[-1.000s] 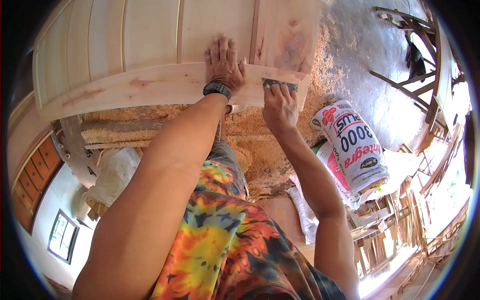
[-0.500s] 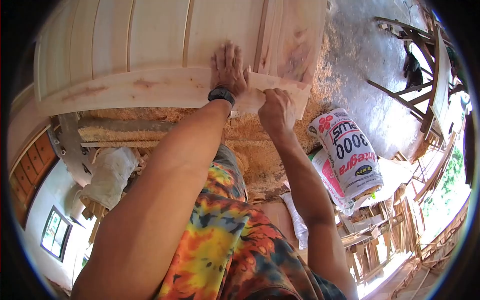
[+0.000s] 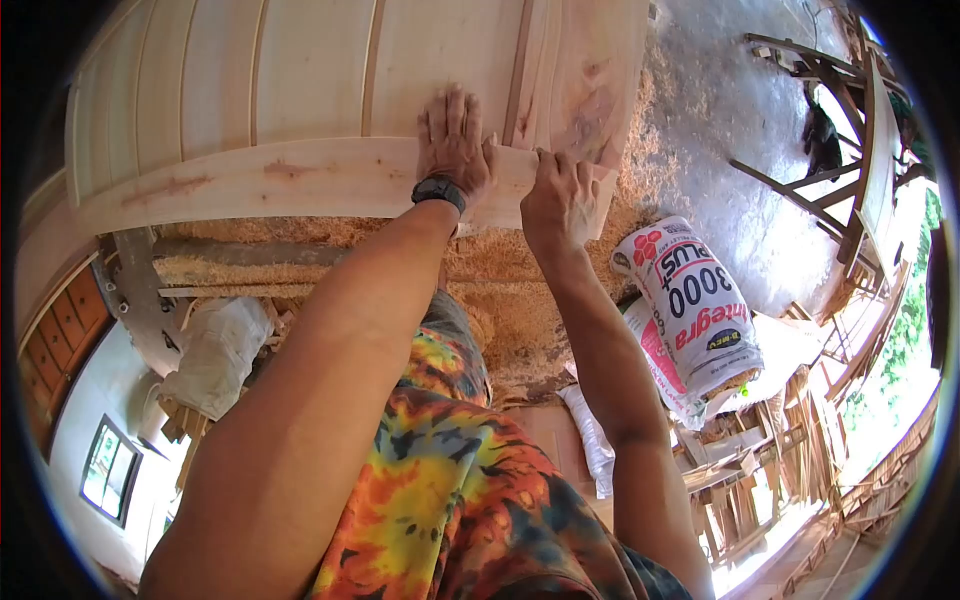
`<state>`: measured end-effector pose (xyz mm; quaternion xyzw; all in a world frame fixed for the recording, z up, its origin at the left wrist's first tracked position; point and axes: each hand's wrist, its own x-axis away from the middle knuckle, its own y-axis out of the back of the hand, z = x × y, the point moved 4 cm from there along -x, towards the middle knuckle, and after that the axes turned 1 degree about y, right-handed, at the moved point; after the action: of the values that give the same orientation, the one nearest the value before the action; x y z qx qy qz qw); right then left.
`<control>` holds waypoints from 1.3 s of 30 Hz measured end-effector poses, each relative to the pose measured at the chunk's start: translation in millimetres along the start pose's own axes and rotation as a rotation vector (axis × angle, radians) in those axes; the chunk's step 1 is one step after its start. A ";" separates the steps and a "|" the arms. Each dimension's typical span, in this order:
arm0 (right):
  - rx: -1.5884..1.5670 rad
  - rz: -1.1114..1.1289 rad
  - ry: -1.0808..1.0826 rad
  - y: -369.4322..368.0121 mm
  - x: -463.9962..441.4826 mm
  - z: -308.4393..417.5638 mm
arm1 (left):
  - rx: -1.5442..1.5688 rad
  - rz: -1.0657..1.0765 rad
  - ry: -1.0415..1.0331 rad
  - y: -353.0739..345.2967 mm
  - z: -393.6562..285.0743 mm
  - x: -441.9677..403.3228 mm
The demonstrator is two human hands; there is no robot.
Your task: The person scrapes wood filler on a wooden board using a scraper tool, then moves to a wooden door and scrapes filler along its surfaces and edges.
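Note:
A pale wooden door panel (image 3: 310,80) with vertical grooves lies in front of me, its near rail (image 3: 290,180) running across the bottom. My left hand (image 3: 456,145), with a dark watch (image 3: 440,190) at the wrist, rests flat on the rail and the panel above it, fingers stretched out. To the right of it, my right hand (image 3: 562,200) is closed in a pinch over the rail near its right end. Whatever its fingers hold, if anything, is hidden beneath them.
Sawdust (image 3: 520,320) covers the floor below the panel. A printed white sack (image 3: 690,305) stands at the right, above a pile of wood offcuts (image 3: 770,470). Another pale sack (image 3: 215,350) sits at the left. Wooden framing (image 3: 840,130) stands at far right.
My right hand has shifted slightly up along the rail, towards the joint with the panel. My left hand stays pressed in nearly the same place.

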<state>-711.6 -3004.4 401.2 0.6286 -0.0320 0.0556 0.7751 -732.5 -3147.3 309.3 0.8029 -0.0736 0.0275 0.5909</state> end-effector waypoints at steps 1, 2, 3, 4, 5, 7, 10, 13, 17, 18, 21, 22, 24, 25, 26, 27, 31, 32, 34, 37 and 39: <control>0.002 -0.001 -0.003 -5.7 -2.4 -0.1 | 0.002 0.000 -0.003 0.7 -0.7 -0.5; 0.021 -0.057 0.007 -13.4 -3.0 1.5 | -0.001 -0.004 -0.007 0.6 -0.7 -1.2; 0.038 -0.112 0.019 -19.9 -1.5 3.8 | -0.006 -0.009 -0.008 1.1 -0.5 -1.7; 0.038 -0.111 0.019 -27.7 1.9 5.7 | -0.006 -0.008 -0.007 1.2 -0.3 -1.8; 0.079 -0.091 0.038 -32.8 4.9 10.6 | -0.007 -0.002 0.000 1.2 -0.4 -1.5; 0.129 -0.071 0.052 -38.8 9.0 13.9 | 0.000 0.006 0.003 2.1 -1.5 -1.2; 0.107 -0.035 0.069 -31.3 8.7 14.6 | 0.027 -0.021 -0.010 2.6 -1.1 -2.1; 0.063 0.034 0.084 -24.1 9.8 11.6 | 0.026 -0.040 -0.027 6.4 -1.7 -1.9; -0.039 0.273 0.040 -0.2 19.4 2.6 | 0.051 -0.036 -0.019 5.9 -0.7 0.5; -0.108 0.362 -0.012 3.8 19.6 -3.9 | 0.043 -0.042 -0.024 5.3 -1.1 -0.5; -0.099 0.015 -0.109 15.6 16.9 -31.2 | 0.015 -0.059 -0.028 4.3 -2.3 0.6; -0.064 -0.013 -0.211 15.7 16.8 -41.0 | 0.016 -0.052 -0.025 3.9 -2.3 1.4; -0.062 -0.003 -0.230 12.1 10.3 -51.1 | 0.039 -0.038 -0.020 5.3 -2.9 0.8; -0.062 0.001 -0.248 10.3 8.1 -54.9 | 0.037 -0.038 -0.023 7.1 -3.1 -0.1; -0.063 0.000 -0.251 13.4 5.9 -51.5 | 0.052 -0.025 -0.023 7.9 -3.4 -0.4; -0.056 0.050 -0.275 14.5 3.4 -47.4 | 0.068 -0.012 -0.022 8.4 -3.9 -0.5; -0.090 0.041 -0.302 5.9 4.7 -43.2 | 0.055 -0.016 -0.008 7.1 -3.7 0.5; -0.090 0.041 -0.301 6.0 5.7 -43.0 | 0.051 -0.031 -0.018 7.4 -3.7 0.2; -0.125 -0.084 -0.259 14.4 8.5 -44.1 | 0.053 -0.046 -0.026 7.1 -3.5 -0.2; 0.024 0.027 -0.331 31.2 -3.2 -67.9 | 0.064 -0.007 -0.015 6.4 -3.2 -0.6; 0.042 0.029 -0.285 27.8 -16.9 -98.5 | 0.035 0.007 -0.014 7.0 -3.4 -0.5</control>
<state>-733.9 -2903.2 405.7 0.6455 -0.1497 -0.0221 0.7486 -733.9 -3146.1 316.8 0.8131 -0.0800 0.0253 0.5760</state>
